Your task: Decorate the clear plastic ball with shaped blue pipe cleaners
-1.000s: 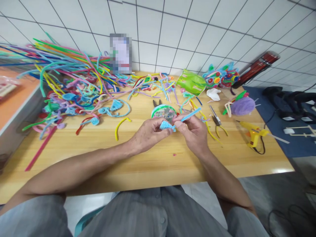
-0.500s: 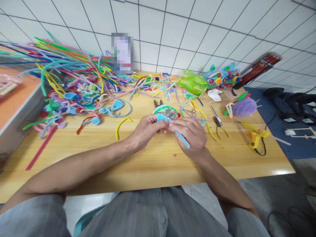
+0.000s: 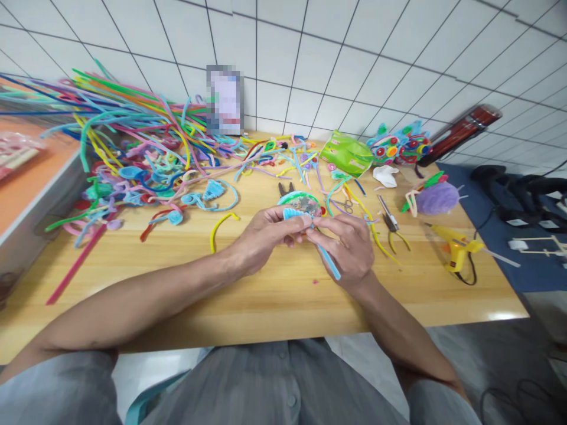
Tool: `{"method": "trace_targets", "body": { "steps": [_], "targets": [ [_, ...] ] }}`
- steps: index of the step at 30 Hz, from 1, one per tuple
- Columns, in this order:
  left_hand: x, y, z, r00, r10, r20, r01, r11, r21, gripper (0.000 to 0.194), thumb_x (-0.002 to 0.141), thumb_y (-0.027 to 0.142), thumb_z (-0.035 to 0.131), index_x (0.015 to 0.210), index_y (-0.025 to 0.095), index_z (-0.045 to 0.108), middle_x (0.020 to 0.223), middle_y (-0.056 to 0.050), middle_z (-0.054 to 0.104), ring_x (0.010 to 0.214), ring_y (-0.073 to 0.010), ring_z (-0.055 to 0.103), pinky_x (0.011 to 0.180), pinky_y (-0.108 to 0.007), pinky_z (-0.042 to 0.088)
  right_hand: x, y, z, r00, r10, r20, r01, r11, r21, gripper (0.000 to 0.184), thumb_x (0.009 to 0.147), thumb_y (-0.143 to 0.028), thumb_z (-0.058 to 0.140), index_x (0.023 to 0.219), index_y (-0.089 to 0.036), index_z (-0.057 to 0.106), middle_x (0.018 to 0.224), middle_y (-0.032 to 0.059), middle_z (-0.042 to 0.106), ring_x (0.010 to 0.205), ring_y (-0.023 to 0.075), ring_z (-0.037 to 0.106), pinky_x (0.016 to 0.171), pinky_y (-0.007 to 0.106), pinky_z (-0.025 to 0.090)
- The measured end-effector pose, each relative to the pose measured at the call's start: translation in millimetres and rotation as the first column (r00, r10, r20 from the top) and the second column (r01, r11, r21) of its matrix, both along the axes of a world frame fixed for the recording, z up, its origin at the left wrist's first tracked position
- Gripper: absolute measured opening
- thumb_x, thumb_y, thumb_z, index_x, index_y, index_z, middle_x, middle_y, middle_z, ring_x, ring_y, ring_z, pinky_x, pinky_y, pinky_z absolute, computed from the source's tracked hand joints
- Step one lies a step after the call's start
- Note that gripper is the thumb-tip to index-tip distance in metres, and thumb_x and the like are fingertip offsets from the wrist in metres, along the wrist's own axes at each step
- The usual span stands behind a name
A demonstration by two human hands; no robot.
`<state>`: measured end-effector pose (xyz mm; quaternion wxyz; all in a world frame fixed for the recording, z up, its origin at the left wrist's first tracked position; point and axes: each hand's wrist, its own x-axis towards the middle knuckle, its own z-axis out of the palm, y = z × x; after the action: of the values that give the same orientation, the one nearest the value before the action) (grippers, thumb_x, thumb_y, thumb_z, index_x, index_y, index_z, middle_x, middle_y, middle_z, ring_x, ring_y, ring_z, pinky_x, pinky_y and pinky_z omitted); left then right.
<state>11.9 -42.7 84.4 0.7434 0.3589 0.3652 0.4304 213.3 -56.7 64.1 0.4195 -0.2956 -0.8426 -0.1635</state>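
Between my two hands is a light blue pipe cleaner (image 3: 328, 262), part of it folded into a ribbed, zigzag piece. My left hand (image 3: 266, 236) pinches the folded part between thumb and fingers. My right hand (image 3: 349, 248) has its fingertips closed on the pipe cleaner beside my left thumb, and the straight end hangs down past its palm. Just behind the hands sits a round piece with a green and pale blue rim (image 3: 305, 200), partly covered by them. Dark plier jaws (image 3: 286, 189) stick out behind it.
Many coloured pipe cleaners (image 3: 146, 136) heap at the left. To the right lie yellow-handled pliers (image 3: 396, 233), a yellow glue gun (image 3: 458, 245) and a purple fuzzy figure (image 3: 438, 198). A green packet (image 3: 345, 153) and a phone-like object (image 3: 224, 100) stand near the tiled wall.
The fingers of my right hand have shifted along the blue pipe cleaner, and its loose end hangs slightly lower. My left hand keeps its pinch. The whole view has tilted a little.
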Motion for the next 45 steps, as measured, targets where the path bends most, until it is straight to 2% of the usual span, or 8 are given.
{"method": "trace_targets", "body": {
  "steps": [6,11,19,23,26,28,39,45],
  "targets": [
    [0.8,-1.5,-4.4,0.996,0.059,-0.062,-0.055,0.997,0.055,0.025,0.072,0.037,0.084,0.065,0.017,0.071,0.061,0.0,0.064,0.057,-0.0092,0.049,0.057,-0.025,0.037,-5.3,5.9,-4.4,0.996,0.024,-0.082,-0.027,0.999,-0.038,0.037,0.093,-0.02,0.076,0.127,-0.033,0.07,0.115,0.005,0.076,0.106,0.0232,0.072,0.091,0.04,0.059],
    [3.3,-7.5,-0.3,1.0,0.003,-0.004,-0.003,0.999,-0.046,0.024,0.069,0.036,0.084,0.067,0.017,0.07,0.059,0.004,0.054,0.052,-0.0072,0.035,0.05,-0.025,0.025,-5.1,9.3,-6.0,0.982,0.099,-0.159,-0.122,0.983,-0.136,0.047,0.091,-0.023,0.075,0.135,-0.033,0.063,0.12,0.0068,0.076,0.109,0.0273,0.074,0.093,0.046,0.059],
    [4.6,-14.3,-0.7,0.992,-0.109,-0.068,0.105,0.993,-0.059,0.038,0.077,0.052,0.078,0.07,0.019,0.062,0.05,0.005,0.044,0.045,-0.0086,0.038,0.047,-0.026,0.027,-4.1,8.8,0.6,0.957,0.114,-0.267,-0.181,0.954,-0.238,0.024,0.093,-0.014,0.071,0.11,-0.03,0.07,0.101,0.0032,0.081,0.093,0.0226,0.077,0.084,0.042,0.062],
    [2.4,-17.1,3.8,0.982,-0.029,-0.189,0.054,0.99,0.128,0.033,0.083,0.05,0.073,0.097,0.019,0.07,0.07,0.001,0.061,0.057,-0.0123,0.051,0.052,-0.025,0.038,-2.7,7.3,-0.5,0.888,0.025,-0.459,-0.242,0.874,-0.421,0.01,0.094,-0.018,0.071,0.1,-0.027,0.071,0.097,0.0018,0.078,0.093,0.0202,0.074,0.086,0.039,0.061],
    [0.5,-18.7,7.4,0.928,0.16,-0.335,0.002,0.9,0.436,0.033,0.08,0.035,0.079,0.108,0.02,0.072,0.1,-0.005,0.074,0.08,-0.0157,0.063,0.068,-0.026,0.048,-3.9,5.2,0.0,0.828,-0.096,-0.552,-0.315,0.736,-0.6,0.005,0.095,-0.026,0.07,0.09,-0.024,0.069,0.09,0.001,0.074,0.082,0.0171,0.071,0.075,0.032,0.059],
    [-0.2,-18.5,6.3,0.896,0.207,-0.393,0.044,0.838,0.543,0.026,0.082,0.03,0.077,0.105,0.019,0.074,0.1,-0.005,0.075,0.081,-0.0159,0.063,0.07,-0.026,0.048,-5.7,3.5,2.0,0.806,-0.135,-0.576,-0.358,0.663,-0.657,0.01,0.092,-0.027,0.072,0.085,-0.023,0.067,0.082,-0.001,0.071,0.074,0.0149,0.067,0.068,0.029,0.056],
    [-0.6,-8.5,-7.0,0.945,-0.001,-0.326,0.121,0.93,0.346,0.019,0.082,0.037,0.075,0.082,0.018,0.078,0.076,-0.001,0.072,0.065,-0.0119,0.054,0.064,-0.025,0.045,-4.8,7.9,11.3,0.772,-0.164,-0.614,-0.469,0.503,-0.726,0.019,0.089,-0.042,0.078,0.092,-0.023,0.075,0.079,-0.0015,0.073,0.072,0.0148,0.069,0.068,0.029,0.059],
    [-0.5,-7.3,-8.6,0.927,-0.037,-0.373,0.174,0.924,0.341,0.016,0.081,0.033,0.073,0.077,0.018,0.078,0.073,0.0,0.071,0.06,-0.0099,0.053,0.06,-0.024,0.043,-4.9,8.0,13.3,0.784,-0.16,-0.6,-0.432,0.553,-0.712,0.024,0.091,-0.046,0.078,0.092,-0.023,0.073,0.085,-0.0005,0.076,0.078,0.0157,0.071,0.072,0.03,0.06]
  ]
}}
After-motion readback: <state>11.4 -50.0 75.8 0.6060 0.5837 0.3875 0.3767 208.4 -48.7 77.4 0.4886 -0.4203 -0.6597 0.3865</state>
